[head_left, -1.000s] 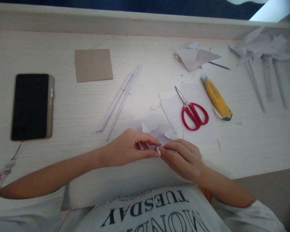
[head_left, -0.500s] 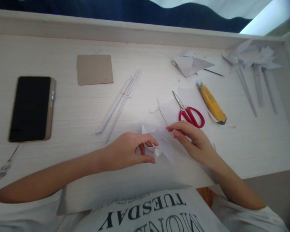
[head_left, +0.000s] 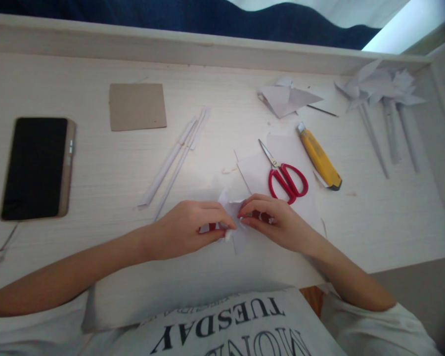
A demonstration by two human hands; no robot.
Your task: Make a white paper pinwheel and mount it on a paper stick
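Near the front edge of a pale wooden desk (head_left: 96, 178), both my hands pinch a small folded white paper piece (head_left: 230, 201). My left hand (head_left: 191, 226) is closed with thumb and fingers on the paper's left side. My right hand (head_left: 272, 221) is closed on its right side, fingertips touching the left hand's. Most of the paper is hidden between the fingers. Just beyond my right hand lie red-handled scissors (head_left: 285, 177) on a loose white sheet (head_left: 257, 170).
A yellow utility knife (head_left: 319, 157) lies right of the scissors. Rolled paper sticks (head_left: 174, 157), a brown card square (head_left: 137, 106) and a black phone (head_left: 35, 167) sit to the left. Folded paper (head_left: 284, 96) and paper pinwheels (head_left: 383, 94) lie at the back right.
My right hand lifted a flap of the paper outward half a second ago, then came back left to meet my left hand. The view shifted slightly.
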